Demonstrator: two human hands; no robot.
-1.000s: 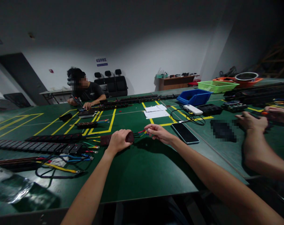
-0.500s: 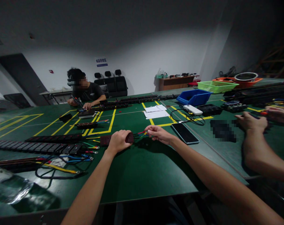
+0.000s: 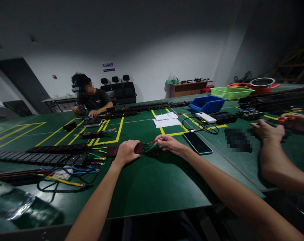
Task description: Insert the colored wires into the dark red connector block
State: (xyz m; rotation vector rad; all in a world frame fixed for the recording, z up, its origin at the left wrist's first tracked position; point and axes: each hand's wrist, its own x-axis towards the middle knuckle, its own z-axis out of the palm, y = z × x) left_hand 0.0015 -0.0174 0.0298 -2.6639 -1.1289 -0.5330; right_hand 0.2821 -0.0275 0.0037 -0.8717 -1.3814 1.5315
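Observation:
My left hand point(image 3: 126, 151) is wrapped around a dark reddish-brown block-like part point(image 3: 113, 150), whose right end shows past my thumb. Thin coloured wires point(image 3: 149, 144) run out of that end to the right. The tips of my right hand point(image 3: 168, 143) are pinched on the wires' free ends, where red, yellow and blue show. Just above the green table, both hands are close together. Left of my left hand, cables with ring terminals point(image 3: 101, 160) stick out from long black segmented strips point(image 3: 41, 158).
A phone point(image 3: 198, 142) lies right of my right hand, with papers point(image 3: 167, 119) and a white power bank point(image 3: 205, 117) behind. A blue bin point(image 3: 207, 104) stands farther back. A co-worker's hands point(image 3: 269, 130) work at the right; another person point(image 3: 93, 98) sits opposite. A clear bottle point(image 3: 13, 204) lies front left.
My hands keep the same hold on the part and the wires, almost unmoved. At the right, the co-worker's hand with an orange-red tool has shifted slightly.

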